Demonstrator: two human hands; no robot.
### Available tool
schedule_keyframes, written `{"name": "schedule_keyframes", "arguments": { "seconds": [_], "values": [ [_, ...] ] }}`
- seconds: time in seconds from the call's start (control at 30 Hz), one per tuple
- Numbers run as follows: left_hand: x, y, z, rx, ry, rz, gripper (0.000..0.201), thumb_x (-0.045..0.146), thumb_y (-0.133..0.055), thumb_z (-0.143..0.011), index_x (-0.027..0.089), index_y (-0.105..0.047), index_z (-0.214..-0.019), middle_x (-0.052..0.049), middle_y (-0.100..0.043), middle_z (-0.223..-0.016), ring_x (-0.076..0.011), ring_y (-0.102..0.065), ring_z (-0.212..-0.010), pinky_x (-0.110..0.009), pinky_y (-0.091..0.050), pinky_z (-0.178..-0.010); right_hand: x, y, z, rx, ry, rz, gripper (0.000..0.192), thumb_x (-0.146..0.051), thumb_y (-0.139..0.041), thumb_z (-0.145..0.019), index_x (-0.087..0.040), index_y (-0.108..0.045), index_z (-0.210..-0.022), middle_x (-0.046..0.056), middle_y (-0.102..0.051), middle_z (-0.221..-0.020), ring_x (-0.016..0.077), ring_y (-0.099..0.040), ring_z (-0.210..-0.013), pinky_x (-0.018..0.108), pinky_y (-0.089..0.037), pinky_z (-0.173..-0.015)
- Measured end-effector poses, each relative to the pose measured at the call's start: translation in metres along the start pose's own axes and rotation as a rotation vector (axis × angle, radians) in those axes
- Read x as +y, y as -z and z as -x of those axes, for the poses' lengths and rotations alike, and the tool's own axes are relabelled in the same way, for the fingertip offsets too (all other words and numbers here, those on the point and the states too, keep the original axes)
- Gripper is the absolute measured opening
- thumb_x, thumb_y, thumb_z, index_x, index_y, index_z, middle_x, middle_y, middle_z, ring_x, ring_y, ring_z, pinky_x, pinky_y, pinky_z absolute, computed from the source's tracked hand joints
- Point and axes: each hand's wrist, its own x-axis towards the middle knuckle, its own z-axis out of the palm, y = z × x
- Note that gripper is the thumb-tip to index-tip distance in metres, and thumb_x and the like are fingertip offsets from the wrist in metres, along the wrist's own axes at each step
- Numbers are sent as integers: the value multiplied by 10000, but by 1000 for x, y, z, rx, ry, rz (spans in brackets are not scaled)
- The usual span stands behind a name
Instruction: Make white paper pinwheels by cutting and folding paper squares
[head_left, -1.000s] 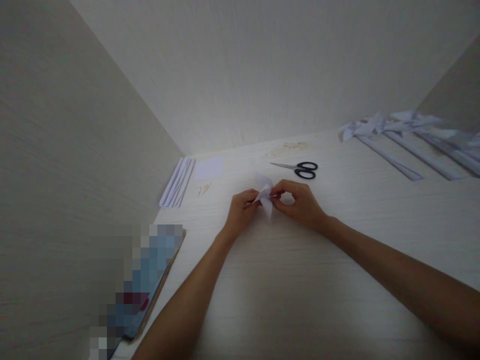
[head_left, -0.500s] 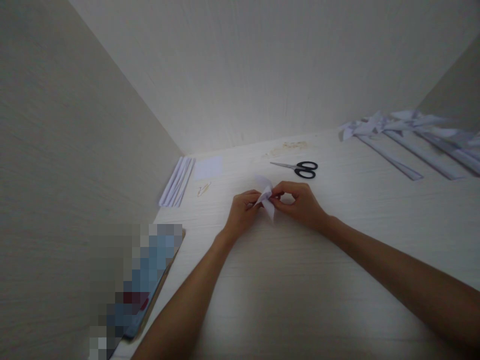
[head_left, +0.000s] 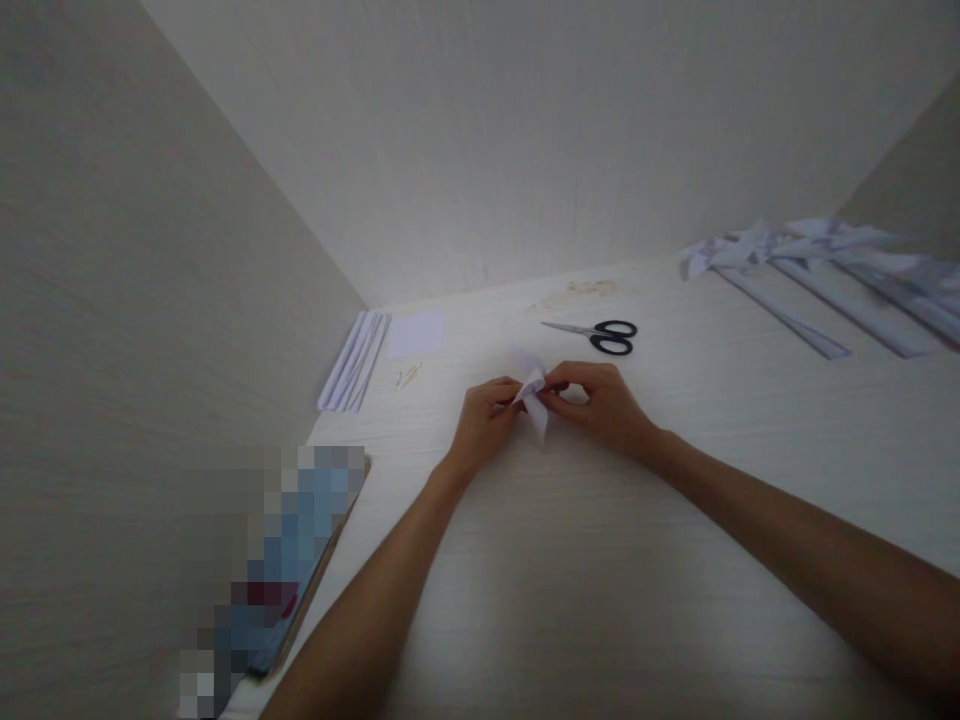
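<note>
Both of my hands meet over the middle of the pale wooden table (head_left: 570, 580). Between them is a small folded white paper piece (head_left: 534, 396) with pointed flaps sticking up and down. My left hand (head_left: 486, 424) pinches its left side with the fingertips. My right hand (head_left: 600, 404) pinches its right side, thumb and fingers closed on the fold. The centre of the paper is hidden by my fingers.
Black-handled scissors (head_left: 600, 336) lie just behind my hands. A stack of white paper strips (head_left: 354, 364) and a small white square sheet (head_left: 417, 332) lie at the back left. Rolled paper sticks with folded paper tops (head_left: 810, 284) lie at the far right. A blurred flat object (head_left: 279, 560) sits at the left edge.
The paper piece has turned slightly between my fingertips, its lower flap swinging a little to the right. My hands have stayed in place.
</note>
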Motion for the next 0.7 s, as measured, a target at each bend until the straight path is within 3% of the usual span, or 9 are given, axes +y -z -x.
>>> {"name": "schedule_keyframes", "arguments": {
  "seconds": [0.17,0.37,0.7],
  "values": [
    [0,-1,0,22,25,-12,160,96,-483,-679,131,-623,-611,-11,-584,-641,-96,-525,-614,-199,-397,-560,1,-2,0,10,-55,-54,85,-189,-559,-708,-157,-633,-737,36,-643,-694,128,-577,-636,257,-455,-613],
    [-5,-2,1,124,98,-43,167,141,-493,-696,147,-592,-561,5,-578,-618,-107,-538,-625,-230,-424,-608,9,-5,-1,132,-148,-278,98,-230,-600,-685,-168,-617,-760,35,-646,-728,135,-592,-660,276,-476,-624],
    [-2,-3,2,82,111,-43,166,115,-478,-690,138,-597,-578,-15,-586,-639,-121,-545,-660,-233,-441,-593,7,-2,-2,107,-1,-163,46,-190,-568,-725,-191,-612,-711,20,-613,-715,129,-552,-679,267,-437,-601]
  ]
}}
